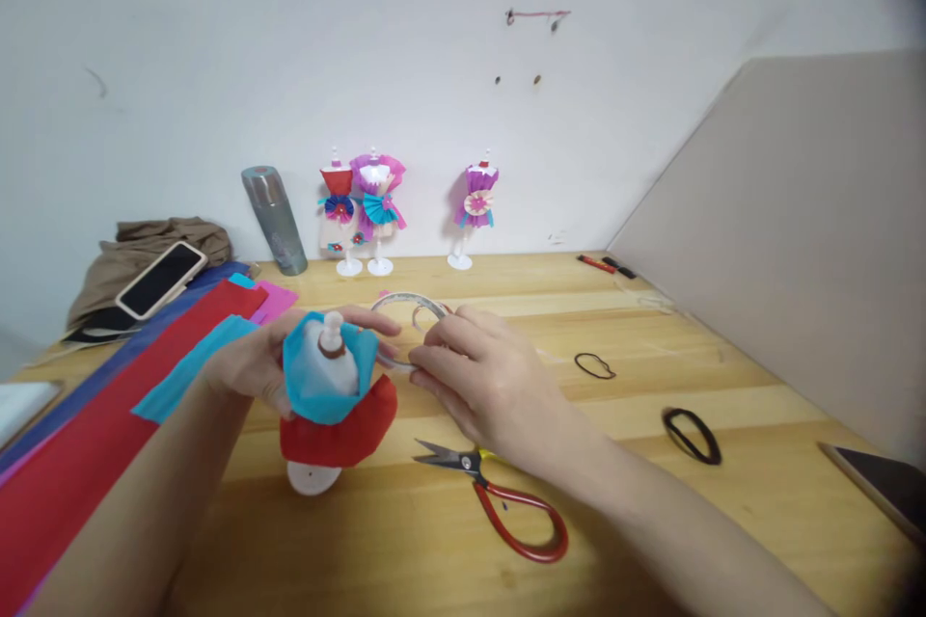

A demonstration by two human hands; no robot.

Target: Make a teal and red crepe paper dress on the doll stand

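Observation:
My left hand [250, 366] is wrapped around a small dress form [337, 376] from the left and behind. Blue crepe paper [325, 412] covers its upper body, and red crepe paper [337, 442] flares out below. The form's round white base [313, 477] shows underneath. Just to the right, my right hand [484, 366] pinches a roll of clear tape [409, 299], held close to the left fingertips. Whether a strip runs from the roll to the dress form, I cannot tell. Below my right hand lie scissors [517, 521] with red handles, blades pointing left and apart.
Three dressed forms [337, 181] [376, 175] [480, 183] stand by the wall beside a flask [279, 222]. Crepe paper strips [166, 347] and a phone [160, 280] lie left. On the right are black bands [691, 436], markers [597, 263] and a dark flat device [879, 492].

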